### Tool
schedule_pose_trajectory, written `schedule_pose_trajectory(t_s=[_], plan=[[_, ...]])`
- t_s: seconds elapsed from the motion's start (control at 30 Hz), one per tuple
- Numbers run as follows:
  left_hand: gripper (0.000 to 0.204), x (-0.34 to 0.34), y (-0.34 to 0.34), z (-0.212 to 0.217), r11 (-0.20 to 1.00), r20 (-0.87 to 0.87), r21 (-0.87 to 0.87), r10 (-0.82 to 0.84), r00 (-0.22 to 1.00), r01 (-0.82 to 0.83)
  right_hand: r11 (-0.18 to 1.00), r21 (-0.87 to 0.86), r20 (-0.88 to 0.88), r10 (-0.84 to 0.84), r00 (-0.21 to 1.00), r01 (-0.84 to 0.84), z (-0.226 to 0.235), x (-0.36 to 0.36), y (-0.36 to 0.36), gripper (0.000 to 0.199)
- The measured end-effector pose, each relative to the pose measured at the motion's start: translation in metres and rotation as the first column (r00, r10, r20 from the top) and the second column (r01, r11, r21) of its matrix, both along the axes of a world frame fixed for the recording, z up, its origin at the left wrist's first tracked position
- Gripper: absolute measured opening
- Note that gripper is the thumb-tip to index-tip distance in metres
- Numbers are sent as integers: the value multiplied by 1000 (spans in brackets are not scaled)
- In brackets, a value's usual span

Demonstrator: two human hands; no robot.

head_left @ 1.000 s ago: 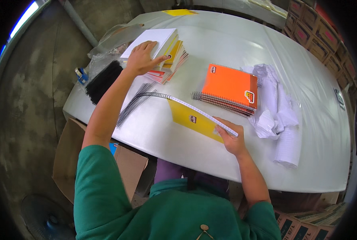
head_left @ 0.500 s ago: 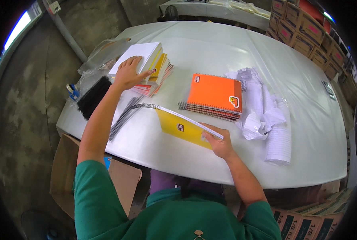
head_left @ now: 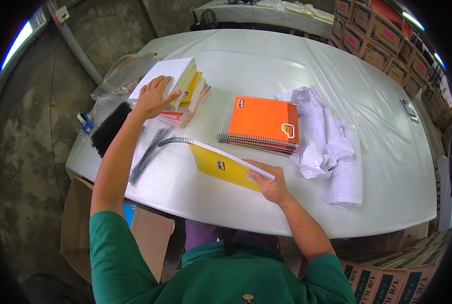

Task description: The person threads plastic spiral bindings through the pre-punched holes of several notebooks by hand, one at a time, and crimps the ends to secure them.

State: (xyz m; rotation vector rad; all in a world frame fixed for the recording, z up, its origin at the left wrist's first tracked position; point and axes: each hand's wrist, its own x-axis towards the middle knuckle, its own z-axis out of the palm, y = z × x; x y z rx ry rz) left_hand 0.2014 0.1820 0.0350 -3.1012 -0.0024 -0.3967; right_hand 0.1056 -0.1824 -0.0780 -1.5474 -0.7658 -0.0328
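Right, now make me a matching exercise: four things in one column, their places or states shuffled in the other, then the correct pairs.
Column one
1. Left hand
2. Right hand
3. Orange notebook pile
4. Open cardboard box

Column two
A. Gripping one end of a yellow-covered notebook
B. Below the near edge of the table
C. Laid on the white-topped stack
D. Lying just left of the crumpled white paper

Pairs: 1-C, 2-A, 3-D, 4-B
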Motion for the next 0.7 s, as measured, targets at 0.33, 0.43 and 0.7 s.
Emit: schedule_pose_trajectory(t_s=[0.33, 0.43, 0.7], plan=[[69, 3, -1, -8, 998, 105, 22, -61, 993, 59, 1000, 3, 4, 31, 1000, -31, 1, 3, -4, 35], [69, 4, -4, -9, 997, 105, 42, -63, 993, 59, 998, 34, -17, 50, 999, -49, -1, 3, -5, 35], [68, 0, -6, -7, 997, 110, 65, -53, 992, 46, 995, 54, -1, 82, 997, -82, 1, 4, -5, 34]])
